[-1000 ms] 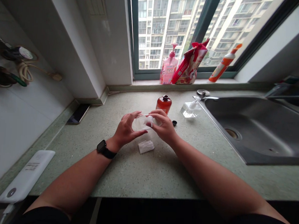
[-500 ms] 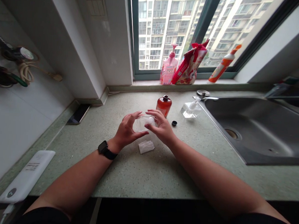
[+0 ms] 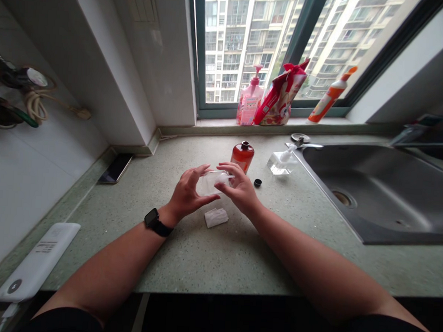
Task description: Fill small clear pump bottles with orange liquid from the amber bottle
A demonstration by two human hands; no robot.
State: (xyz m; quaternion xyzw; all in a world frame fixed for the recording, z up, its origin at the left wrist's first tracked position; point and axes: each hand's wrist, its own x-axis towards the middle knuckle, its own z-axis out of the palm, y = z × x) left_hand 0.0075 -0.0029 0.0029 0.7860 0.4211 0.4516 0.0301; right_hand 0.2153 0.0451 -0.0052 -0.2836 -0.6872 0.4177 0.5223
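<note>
Loosening a touch, my left hand (image 3: 188,191) is cupping a clear square bottle (image 3: 209,184) while my right hand (image 3: 240,188) wraps its far end. Both hands are working together, keeping it steady between them above the speckled green countertop (image 3: 128,240).

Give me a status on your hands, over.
Left hand, right hand around clear plastic container. Orange bottle just behind right hand. Folded tissue near hands.

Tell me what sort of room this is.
Probably a home kitchen in a high-rise flat: a stainless steel sink set in a speckled stone countertop, and apartment towers through the window.
</note>
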